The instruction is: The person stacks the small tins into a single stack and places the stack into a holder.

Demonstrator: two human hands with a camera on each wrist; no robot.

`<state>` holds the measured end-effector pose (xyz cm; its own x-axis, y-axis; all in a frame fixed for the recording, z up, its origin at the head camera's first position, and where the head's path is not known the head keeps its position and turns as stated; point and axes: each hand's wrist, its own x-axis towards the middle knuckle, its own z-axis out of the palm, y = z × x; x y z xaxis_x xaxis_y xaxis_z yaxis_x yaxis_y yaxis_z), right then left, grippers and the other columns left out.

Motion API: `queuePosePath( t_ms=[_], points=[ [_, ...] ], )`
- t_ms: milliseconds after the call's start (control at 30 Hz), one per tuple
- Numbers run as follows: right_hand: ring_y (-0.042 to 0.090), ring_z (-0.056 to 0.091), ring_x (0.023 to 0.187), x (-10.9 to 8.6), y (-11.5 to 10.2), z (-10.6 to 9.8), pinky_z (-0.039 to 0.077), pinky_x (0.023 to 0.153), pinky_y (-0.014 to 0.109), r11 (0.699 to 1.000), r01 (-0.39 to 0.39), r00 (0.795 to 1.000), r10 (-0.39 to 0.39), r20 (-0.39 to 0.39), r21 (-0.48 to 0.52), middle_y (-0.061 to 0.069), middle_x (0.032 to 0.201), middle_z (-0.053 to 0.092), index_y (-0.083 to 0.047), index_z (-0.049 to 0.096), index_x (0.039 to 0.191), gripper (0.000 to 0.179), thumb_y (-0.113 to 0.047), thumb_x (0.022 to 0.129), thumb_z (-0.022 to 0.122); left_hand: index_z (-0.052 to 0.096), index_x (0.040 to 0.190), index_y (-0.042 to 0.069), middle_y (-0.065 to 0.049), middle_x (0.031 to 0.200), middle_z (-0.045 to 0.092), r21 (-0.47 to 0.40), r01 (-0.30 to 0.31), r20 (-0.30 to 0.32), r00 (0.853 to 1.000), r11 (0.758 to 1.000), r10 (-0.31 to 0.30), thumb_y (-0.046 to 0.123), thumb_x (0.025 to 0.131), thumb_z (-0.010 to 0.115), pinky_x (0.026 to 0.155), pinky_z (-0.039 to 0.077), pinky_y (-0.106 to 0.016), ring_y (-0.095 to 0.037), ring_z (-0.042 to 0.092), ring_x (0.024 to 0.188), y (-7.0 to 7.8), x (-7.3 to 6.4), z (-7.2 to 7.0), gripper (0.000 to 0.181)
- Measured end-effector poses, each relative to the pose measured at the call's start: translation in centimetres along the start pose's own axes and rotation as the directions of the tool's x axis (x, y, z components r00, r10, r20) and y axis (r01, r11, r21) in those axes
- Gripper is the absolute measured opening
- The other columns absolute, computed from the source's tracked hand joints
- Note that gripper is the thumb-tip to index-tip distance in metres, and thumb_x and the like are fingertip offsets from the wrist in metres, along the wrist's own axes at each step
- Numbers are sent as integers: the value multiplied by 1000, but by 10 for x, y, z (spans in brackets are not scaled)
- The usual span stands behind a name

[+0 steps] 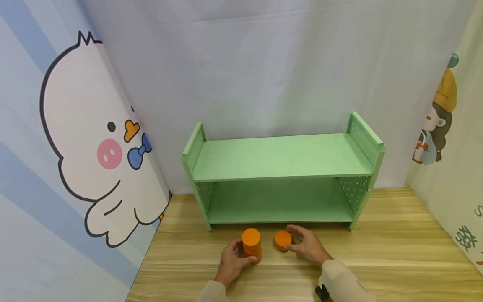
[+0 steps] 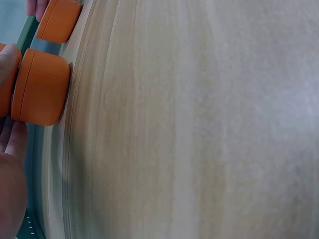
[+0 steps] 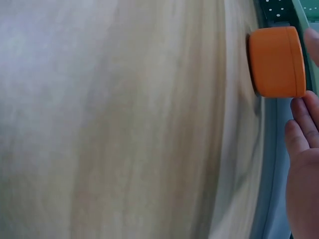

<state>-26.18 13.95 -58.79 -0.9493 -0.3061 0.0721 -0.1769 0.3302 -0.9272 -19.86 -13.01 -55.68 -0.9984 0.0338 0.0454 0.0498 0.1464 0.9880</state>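
Observation:
Two round orange lidded jars stand stacked in front of the shelf. My left hand [image 1: 231, 262] grips the upper jar [image 1: 251, 238], thumb on the near side and fingers on the far side. Beneath it, the lower jar [image 2: 42, 87] rests on the table. A third orange jar [image 1: 282, 240] stands alone to the right, its lid seam visible in the right wrist view. Around that jar's right side my right hand [image 1: 307, 246] is spread, thumb tip by its near edge and fingers extended beyond it. Whether the right fingers press on it is hard to tell.
A light green two-tier shelf [image 1: 281, 157] with raised sides stands behind the jars against a pale curtain [image 1: 256, 71]. The wooden table [image 1: 407, 247] extends to both sides. A small black item [image 1: 322, 292] shows by the right sleeve. Cartoon-printed cloths hang left and right.

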Motion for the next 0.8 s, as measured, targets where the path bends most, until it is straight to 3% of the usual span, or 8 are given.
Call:
queuePosePath(
  t_ms=[300,600,800],
  points=[
    [45,47,130,0,5,4,40,110,54,997,-44,999,43,8,70,27,138,53,10,49,139,69,-5,81,83,56,120,-15,-29,121,61,26,1,-5,1000,1000,-1,-4,74,86,100,52,-52,-45,59,115,1,0,1,56],
    [46,48,130,1,11,6,43,108,48,996,-32,1000,31,3,82,28,136,54,10,51,137,66,-4,80,83,56,124,-11,-26,125,61,28,9,-2,1000,1000,-9,3,73,88,100,52,-47,-41,58,118,-37,14,1,62],
    [45,48,130,3,13,7,43,108,45,996,-20,1000,20,2,86,27,136,54,9,52,135,67,-5,79,84,57,124,-10,-25,125,62,15,2,2,1000,1000,-2,10,72,91,100,53,-46,-41,58,118,-42,16,0,65]
  ],
)
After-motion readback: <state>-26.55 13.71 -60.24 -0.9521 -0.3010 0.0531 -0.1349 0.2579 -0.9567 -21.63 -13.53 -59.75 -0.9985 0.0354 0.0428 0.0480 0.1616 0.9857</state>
